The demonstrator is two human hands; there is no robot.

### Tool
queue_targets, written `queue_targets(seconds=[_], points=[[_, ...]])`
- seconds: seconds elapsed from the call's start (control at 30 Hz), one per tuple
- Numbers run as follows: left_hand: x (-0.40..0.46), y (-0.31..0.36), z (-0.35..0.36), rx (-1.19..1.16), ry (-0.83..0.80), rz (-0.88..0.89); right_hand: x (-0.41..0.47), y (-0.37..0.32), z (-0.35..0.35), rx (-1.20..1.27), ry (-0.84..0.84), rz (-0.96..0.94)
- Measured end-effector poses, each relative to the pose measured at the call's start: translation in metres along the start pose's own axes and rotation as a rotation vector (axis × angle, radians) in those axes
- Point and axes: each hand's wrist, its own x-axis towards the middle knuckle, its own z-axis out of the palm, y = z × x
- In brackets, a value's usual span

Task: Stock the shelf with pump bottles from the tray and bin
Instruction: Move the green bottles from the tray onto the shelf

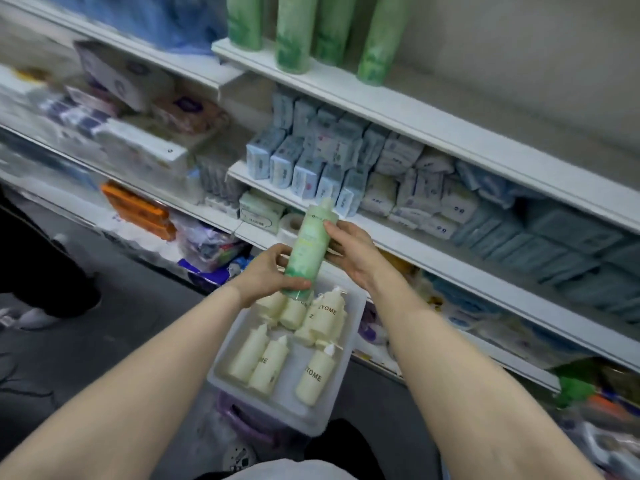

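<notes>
1. Your left hand (268, 271) grips the lower part of a green bottle (308, 249), fingers curled round it near the base.
2. Your right hand (349, 252) holds the same bottle on its upper side; the thumb lies against the body just under the shoulder, the other fingers are behind it and hard to see.
3. The bottle is tilted, cap end pointing up and away toward the shelving, base end toward you. It hangs in the air just above the far end of the tray (332, 403), touching nothing but your hands.
4. The tray is a white one sitting below your arms. It holds cream pump bottles (313, 377) lying down, some with dark lettering; one group sits at the far end, three more nearer you.
5. Under the tray there is a purple bin (239, 419); its contents can't be made out.
6. The top shelf (398, 109) already carries four green bottles (294, 32) standing upright near its front edge.
7. The shelf below holds pale blue packs (304, 168), stacked and leaning.
8. Left shelving is motion-blurred; there are boxes and an orange pack (138, 211) there.
</notes>
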Motion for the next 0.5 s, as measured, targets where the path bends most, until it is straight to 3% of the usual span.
queue_targets(seconds=[0.5], points=[[0.052,0.159,-0.033,0.046,0.200,0.322,0.018,-0.169,-0.006,-0.241,0.001,-0.396]])
